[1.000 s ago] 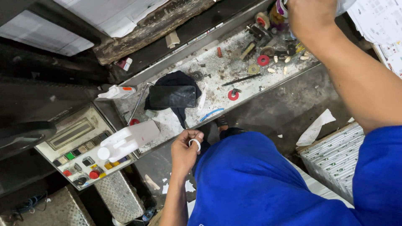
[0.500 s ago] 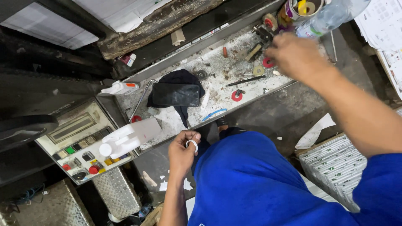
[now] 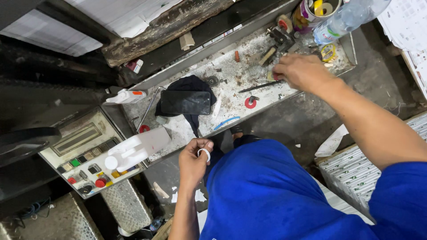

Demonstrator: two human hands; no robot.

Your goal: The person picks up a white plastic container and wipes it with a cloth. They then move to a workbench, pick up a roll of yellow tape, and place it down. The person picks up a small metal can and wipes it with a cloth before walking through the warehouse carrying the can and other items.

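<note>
While your left hand (image 3: 194,161) kept pinching the small white ring (image 3: 203,154) close to your body, your right hand (image 3: 300,71) came down from the far corner of the metal tray (image 3: 231,91). A moment before, that hand was up by the tin can (image 3: 311,13) and the plastic bottle (image 3: 344,18). Now it was lower, with the fingers curled together over small bits near the thin black rod (image 3: 260,86). I could not tell if those fingers had closed on anything, because the back of the hand hid them.

The white ring had not moved. It sat between your left thumb and first finger, above your blue clothes and just off the near edge of the tray.

So it looked like you were hunting for a small part on the tray to go with the ring. That is only my guess.

The phone (image 3: 185,102) lay on a dark cloth (image 3: 191,84) in the middle of the tray. A red disc (image 3: 250,103) lay near the rod. A white spray bottle (image 3: 138,149) lay on its side by the button panel (image 3: 84,158).
</note>
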